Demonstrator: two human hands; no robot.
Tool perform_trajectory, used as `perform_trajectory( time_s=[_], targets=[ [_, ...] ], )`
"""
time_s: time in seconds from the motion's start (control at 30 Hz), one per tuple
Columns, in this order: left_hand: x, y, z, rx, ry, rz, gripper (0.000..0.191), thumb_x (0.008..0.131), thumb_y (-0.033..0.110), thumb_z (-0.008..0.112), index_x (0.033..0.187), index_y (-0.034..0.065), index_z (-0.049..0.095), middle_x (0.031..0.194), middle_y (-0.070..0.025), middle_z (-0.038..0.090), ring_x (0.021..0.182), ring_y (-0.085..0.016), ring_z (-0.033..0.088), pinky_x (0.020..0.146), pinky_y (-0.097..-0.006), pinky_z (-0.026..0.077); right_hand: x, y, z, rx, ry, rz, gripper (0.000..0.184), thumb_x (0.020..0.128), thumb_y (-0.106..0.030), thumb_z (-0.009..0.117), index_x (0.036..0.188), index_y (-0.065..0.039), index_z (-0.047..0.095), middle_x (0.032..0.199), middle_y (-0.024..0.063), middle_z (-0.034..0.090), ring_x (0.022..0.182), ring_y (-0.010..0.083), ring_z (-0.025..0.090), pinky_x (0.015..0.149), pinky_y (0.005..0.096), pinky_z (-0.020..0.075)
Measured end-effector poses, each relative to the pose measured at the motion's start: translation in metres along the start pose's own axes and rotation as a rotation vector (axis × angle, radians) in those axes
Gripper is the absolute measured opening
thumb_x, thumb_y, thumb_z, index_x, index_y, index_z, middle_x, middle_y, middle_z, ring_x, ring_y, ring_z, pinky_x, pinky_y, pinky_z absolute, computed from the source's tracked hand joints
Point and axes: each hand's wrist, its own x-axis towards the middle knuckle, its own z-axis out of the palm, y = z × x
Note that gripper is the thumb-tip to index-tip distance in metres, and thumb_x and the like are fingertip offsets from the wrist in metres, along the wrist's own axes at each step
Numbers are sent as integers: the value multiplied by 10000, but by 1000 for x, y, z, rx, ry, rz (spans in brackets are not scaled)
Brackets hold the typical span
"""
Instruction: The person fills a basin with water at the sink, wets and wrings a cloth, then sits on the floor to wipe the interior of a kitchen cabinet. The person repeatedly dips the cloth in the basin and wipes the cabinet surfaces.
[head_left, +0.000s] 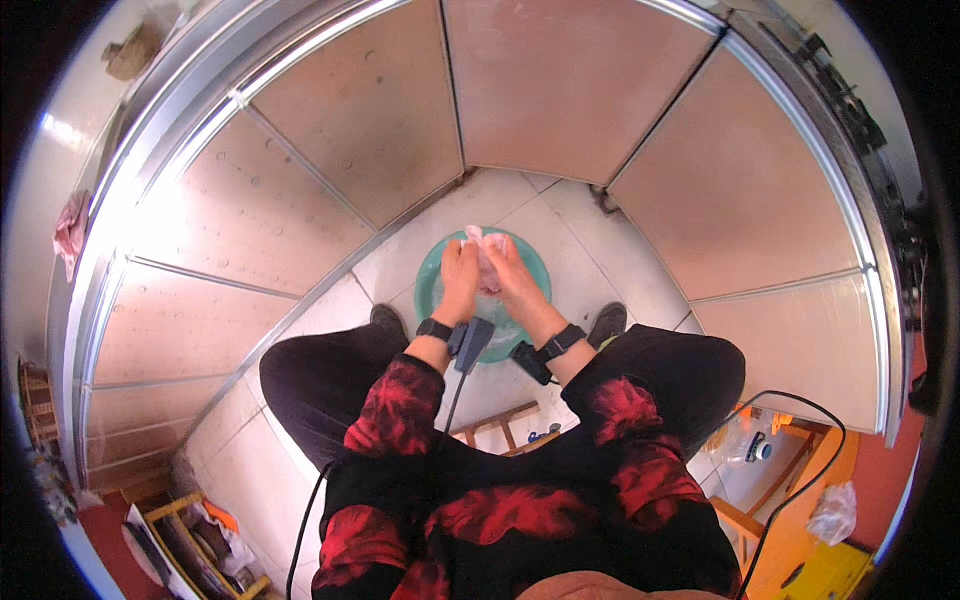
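A green basin (430, 279) sits on the tiled floor between my feet, with cloudy liquid in its lower part. Over it I grip a bunched pale pink cloth (490, 279) with both hands. My left hand (460, 271) is closed around the cloth's left side, fingers curled. On the other side my right hand (512, 271) holds it, thumb on top. A tip of the cloth pokes up between the hands, and its lower part hangs above the basin. Each wrist wears a black strap carrying a small dark device with a cable.
Tan cabinet panels (577, 90) curve around the front and both sides. At lower right are a plastic bottle (750, 448) and a clear plastic bag (832, 512). A rack with several items (176, 517) stands at lower left. Another pink cloth (71, 229) hangs over the left counter edge.
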Motion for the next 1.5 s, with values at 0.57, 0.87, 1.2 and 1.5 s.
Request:
perform_trajectory(
  time_s=[0.57,0.87,1.2,1.5],
  targets=[
    [-35,102,-65,1301,-615,656,328,833,301,597,1089,95,605,1042,-110,628,950,-298,603,809,-453,440,12,-104,-40,-70,206,-160,404,787,-53,671,1162,-11,530,1096,90,592,954,190,601,811,333,507],
    [-49,62,-68,1439,-856,810,152,788,239,604,844,98,619,837,-87,631,799,-261,634,669,-416,445,53,-290,-6,-1187,268,-1459,547,696,2,649,1223,-102,546,1283,128,477,1180,317,456,988,376,378],
    [-46,50,-65,1459,-775,925,67,730,135,567,743,139,633,741,-22,611,704,-199,619,632,-376,394,174,-346,113,-1492,57,-2027,326,761,-112,583,1086,-97,602,1189,68,540,1144,274,482,929,394,427],
    [-43,73,-66,1425,-666,956,54,721,134,572,750,136,618,736,-20,605,716,-183,609,652,-368,394,129,-391,-69,-1814,459,-1722,361,737,-20,591,1075,-142,630,1214,49,569,1085,269,527,922,383,427]
  ],
)
